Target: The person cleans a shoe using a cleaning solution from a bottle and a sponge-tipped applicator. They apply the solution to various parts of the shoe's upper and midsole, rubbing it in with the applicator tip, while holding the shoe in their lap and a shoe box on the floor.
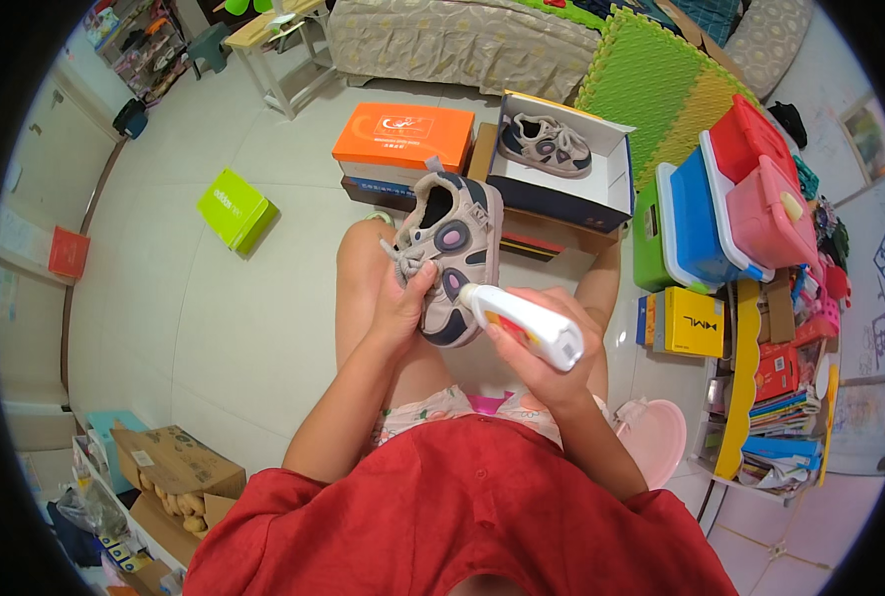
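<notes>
A beige and navy sneaker point(450, 238) with grey laces and lilac ovals is gripped near its toe by my left hand point(406, 305). In my right hand point(550, 346) I hold a white plastic bottle point(535, 324) with a red and yellow label, tilted so its pale tip meets or nearly meets the side of the shoe. Whether the tip touches I cannot tell. Beyond, a matching sneaker point(546, 145) rests in an open shoebox point(606, 179) with a white inside and a navy outside.
An orange-lidded shoebox point(405, 138) stands left of the open one. A lime green shoebox point(237, 211) lies on the tiled floor point(137, 298). Plastic storage bins point(699, 208) and a yellow box point(692, 322) are at right, near a pink basin point(655, 443). A cardboard carton point(181, 462) sits lower left.
</notes>
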### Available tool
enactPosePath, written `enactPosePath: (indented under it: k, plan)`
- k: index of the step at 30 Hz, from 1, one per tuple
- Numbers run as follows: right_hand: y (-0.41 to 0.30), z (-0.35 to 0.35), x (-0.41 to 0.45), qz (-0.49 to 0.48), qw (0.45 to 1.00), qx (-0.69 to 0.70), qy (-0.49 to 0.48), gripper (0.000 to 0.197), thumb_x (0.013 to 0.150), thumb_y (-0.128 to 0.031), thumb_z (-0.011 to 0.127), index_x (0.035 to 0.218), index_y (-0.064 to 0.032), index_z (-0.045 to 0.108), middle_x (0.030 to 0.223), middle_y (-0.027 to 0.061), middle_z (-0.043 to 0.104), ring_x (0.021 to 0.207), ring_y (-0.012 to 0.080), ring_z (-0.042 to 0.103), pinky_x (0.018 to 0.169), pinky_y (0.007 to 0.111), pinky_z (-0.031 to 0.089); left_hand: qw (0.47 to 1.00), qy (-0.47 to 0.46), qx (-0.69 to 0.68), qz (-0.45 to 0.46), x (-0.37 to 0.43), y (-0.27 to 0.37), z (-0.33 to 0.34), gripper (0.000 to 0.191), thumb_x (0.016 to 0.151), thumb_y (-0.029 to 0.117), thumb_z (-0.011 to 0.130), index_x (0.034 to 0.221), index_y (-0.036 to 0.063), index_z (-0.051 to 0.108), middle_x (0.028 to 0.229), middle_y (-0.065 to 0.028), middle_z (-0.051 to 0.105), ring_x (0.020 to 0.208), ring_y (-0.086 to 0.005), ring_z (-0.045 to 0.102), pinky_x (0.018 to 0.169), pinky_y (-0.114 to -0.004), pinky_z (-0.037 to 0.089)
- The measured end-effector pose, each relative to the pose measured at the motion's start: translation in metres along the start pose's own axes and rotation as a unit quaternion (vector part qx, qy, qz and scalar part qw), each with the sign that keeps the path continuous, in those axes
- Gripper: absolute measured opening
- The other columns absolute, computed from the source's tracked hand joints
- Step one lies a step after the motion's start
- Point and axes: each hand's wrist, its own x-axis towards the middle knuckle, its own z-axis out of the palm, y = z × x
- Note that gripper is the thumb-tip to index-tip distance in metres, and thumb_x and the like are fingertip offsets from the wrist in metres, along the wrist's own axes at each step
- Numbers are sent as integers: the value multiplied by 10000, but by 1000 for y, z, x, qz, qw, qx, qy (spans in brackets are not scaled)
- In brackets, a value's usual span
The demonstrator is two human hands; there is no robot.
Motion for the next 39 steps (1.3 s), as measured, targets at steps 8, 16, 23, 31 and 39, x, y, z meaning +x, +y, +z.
enactPosePath:
  k: [8,16,23,31,39]
  plan:
    - [-5,-2,7,19,1000,9,21,372,665,-1,790,1017,26,671,904,144,661,796,229,654,709,288,514,999,-42,-14,-21,-3,2,-5,686,797,329,738,1317,17,417,1218,-79,560,1103,-180,555,951,-322,459]
    - [-4,-6,9,13,1000,25,-10,351,664,-4,781,999,22,680,873,123,659,722,201,641,647,279,502,998,-39,-23,-50,-4,6,-7,659,737,175,803,1272,24,449,1156,-69,590,1020,-165,594,889,-301,501]
    - [-3,-13,6,70,997,28,11,335,679,-30,766,993,43,678,902,130,672,746,175,642,666,264,500,998,-43,-24,-37,-2,3,-6,616,781,158,758,1288,23,436,1164,-71,586,1034,-161,585,898,-298,493]
    - [-2,-2,14,-72,997,-17,-14,383,679,-25,777,1044,14,665,947,131,667,818,245,651,693,313,523,998,-46,24,-22,-4,-1,-4,648,815,210,706,1343,10,389,1225,-85,553,1114,-182,534,973,-315,432]
    - [0,-11,10,46,998,-8,50,348,675,-8,779,1006,21,675,921,135,664,767,231,656,687,301,517,999,-38,-18,-10,-4,5,-2,668,831,231,674,1377,7,361,1268,-90,529,1159,-190,513,992,-317,416]
